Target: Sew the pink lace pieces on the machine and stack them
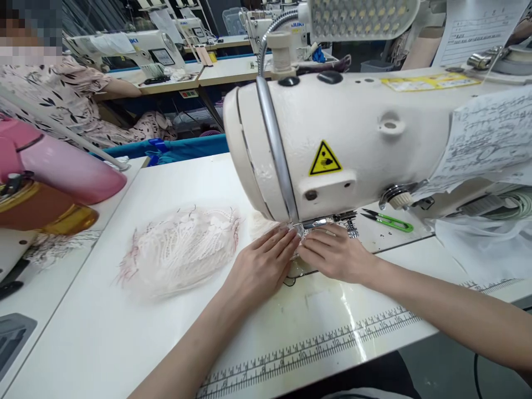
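Left hand (266,257) extended, right hand (334,252) curled, whether pinching I cannot tell, below sewing machine (361,124); pink bottle (70,160) near left edge of tabletop (100,327).

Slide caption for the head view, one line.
A bare left hand and right hand close together beneath a cream, rounded sewing machine, white lacy fabric heaped nearby.

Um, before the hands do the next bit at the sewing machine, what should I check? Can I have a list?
1. Left hand and right hand near each other, under the machine: ok.
2. Both hands clear of the needle: cannot tell; the needle isn't clearly visible.
3. Good grip on the piece: cannot tell; fingers hide that spot.
4. Snips apart from the hands: ok, beyond the right one.
5. Lace apart from the bottle: ok.
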Demonstrator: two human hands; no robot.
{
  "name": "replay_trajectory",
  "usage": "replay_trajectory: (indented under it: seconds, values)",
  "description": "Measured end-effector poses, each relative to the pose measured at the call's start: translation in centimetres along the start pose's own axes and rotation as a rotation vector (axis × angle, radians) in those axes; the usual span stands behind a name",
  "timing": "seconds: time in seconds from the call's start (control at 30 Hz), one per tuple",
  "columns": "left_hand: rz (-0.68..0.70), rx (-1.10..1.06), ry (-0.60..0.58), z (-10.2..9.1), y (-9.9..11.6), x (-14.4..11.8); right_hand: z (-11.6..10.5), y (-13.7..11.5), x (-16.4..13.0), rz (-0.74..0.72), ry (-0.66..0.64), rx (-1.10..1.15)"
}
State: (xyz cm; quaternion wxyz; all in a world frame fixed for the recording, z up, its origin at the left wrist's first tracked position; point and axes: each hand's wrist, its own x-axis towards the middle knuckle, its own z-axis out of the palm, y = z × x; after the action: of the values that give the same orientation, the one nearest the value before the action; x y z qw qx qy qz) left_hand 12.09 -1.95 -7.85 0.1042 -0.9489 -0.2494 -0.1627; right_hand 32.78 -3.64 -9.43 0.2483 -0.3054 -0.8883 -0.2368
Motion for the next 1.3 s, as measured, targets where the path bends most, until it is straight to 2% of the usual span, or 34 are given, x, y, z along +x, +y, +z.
replay_trajectory:
  seconds: [0.5,0.73,0.93,1.17,1.3]
  values:
    - [0.004,0.106,0.011,-0.1,0.5,0.4,-0.3,-0.1,-0.2,0.079,-0.096,0.13]
    - [-0.037,0.194,0.045,0.7,1.2,0.5,-0.2,0.0,-0.4,0.103,-0.089,0.13]
    - [-0.11,0.211,0.02,1.1,1.9,0.5,-0.1,0.0,-0.5,0.149,-0.085,0.13]
    - [-0.121,0.237,0.032,1.3,2.3,0.6,0.0,0.8,-0.8,0.22,-0.194,0.208]
    - [-0.129,0.218,0.035,1.2,2.3,0.6,-0.4,0.8,-0.9,0.259,-0.167,0.108]
